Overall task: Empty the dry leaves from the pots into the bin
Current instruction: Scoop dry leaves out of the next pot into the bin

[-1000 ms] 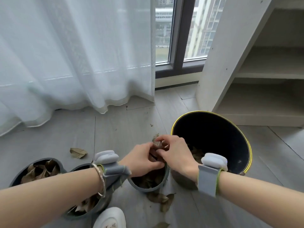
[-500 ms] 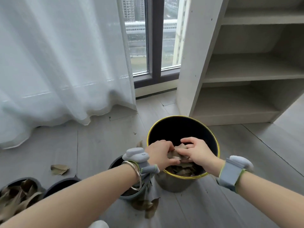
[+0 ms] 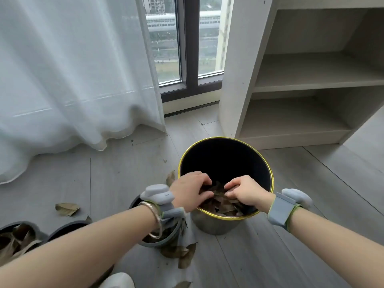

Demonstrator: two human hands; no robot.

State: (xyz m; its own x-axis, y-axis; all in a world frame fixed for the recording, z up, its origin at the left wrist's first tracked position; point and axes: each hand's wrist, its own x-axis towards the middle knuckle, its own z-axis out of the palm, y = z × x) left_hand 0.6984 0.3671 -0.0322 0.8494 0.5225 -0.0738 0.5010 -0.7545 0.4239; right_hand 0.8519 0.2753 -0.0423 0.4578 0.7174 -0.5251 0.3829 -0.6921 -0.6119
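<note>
A black bin with a yellow rim (image 3: 268,167) stands on the grey floor and holds a heap of dry leaves (image 3: 223,205). Both hands reach inside its near edge. My left hand (image 3: 188,193) and my right hand (image 3: 248,193) have their fingers curled down round brown leaves at the top of the heap, a small gap between them. A small grey pot (image 3: 158,244) with a few leaves sits under my left wrist, touching the bin's left side. Two more grey pots lie at the lower left, one full of leaves (image 3: 14,238) and one mostly hidden by my arm (image 3: 66,226).
Loose dry leaves lie on the floor at the left (image 3: 66,208) and in front of the small pot (image 3: 184,254). A white curtain (image 3: 72,80) hangs at the back left. A pale shelf unit (image 3: 301,80) stands right behind the bin. A white shoe (image 3: 118,281) shows at the bottom edge.
Both hands carried a clump of leaves from the small pot rightward over the bin, lowered it inside the rim and moved slightly apart. The view swung right.
</note>
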